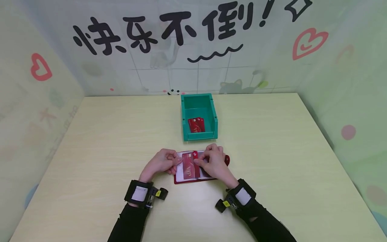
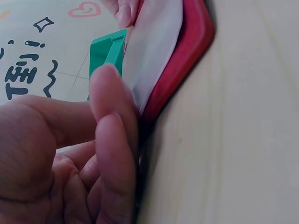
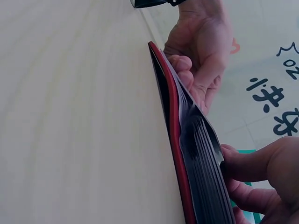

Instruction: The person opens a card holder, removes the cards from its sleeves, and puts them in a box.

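Note:
A red card holder (image 1: 178, 182) with clear sleeve pages lies spread on the table. On its left page is a red VIP card (image 1: 188, 167); a brighter strip with a white mark shows along the card's right side. My left hand (image 1: 164, 161) grips the holder's left edge with curled fingers, also seen in the left wrist view against the white page (image 2: 154, 42). My right hand (image 1: 215, 163) pinches at the card's right edge, over the holder's middle. In the right wrist view, the stacked sleeves (image 3: 205, 172) fan up beside the right thumb.
Just beyond the holder stands a green open bin (image 1: 200, 136) with red cards (image 1: 196, 125) lying inside near its front. The pale wooden table (image 1: 121, 127) is bordered by printed cloth walls at the back and sides.

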{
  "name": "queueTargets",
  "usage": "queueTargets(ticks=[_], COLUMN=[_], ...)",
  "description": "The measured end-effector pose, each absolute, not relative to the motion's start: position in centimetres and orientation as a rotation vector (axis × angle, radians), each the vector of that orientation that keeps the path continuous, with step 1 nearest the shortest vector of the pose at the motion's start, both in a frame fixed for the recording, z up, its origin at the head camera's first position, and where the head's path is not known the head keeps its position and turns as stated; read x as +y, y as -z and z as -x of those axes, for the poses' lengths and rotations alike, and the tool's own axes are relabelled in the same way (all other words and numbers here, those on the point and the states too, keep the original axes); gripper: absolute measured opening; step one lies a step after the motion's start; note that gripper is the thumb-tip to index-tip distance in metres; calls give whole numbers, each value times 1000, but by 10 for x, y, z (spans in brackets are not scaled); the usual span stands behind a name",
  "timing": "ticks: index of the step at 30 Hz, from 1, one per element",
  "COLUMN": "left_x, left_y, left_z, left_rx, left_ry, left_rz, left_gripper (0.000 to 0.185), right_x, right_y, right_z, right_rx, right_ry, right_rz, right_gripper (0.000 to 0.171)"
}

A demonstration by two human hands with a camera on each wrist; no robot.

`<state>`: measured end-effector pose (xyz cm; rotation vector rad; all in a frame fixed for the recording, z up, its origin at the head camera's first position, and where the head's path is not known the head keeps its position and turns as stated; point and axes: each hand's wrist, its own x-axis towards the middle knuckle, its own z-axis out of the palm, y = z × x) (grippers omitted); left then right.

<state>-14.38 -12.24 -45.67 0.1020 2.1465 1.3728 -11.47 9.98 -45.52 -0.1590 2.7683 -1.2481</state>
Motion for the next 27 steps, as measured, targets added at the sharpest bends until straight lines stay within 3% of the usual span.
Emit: queueTargets(ticks=[17, 27], left_x=[-120, -120], left_y=[454, 455], left_z=[141, 142], left_rx=[2144, 2137], left_ry=[-1353, -1352], left_rz=[-71, -53], left_gripper=[20, 18], right_x=[134, 149], right_y=[451, 426], right_z=[121, 139], right_rx=[2598, 2548], right_ry=[1338, 1382], right_rz=[177, 312], right_gripper=[15, 20])
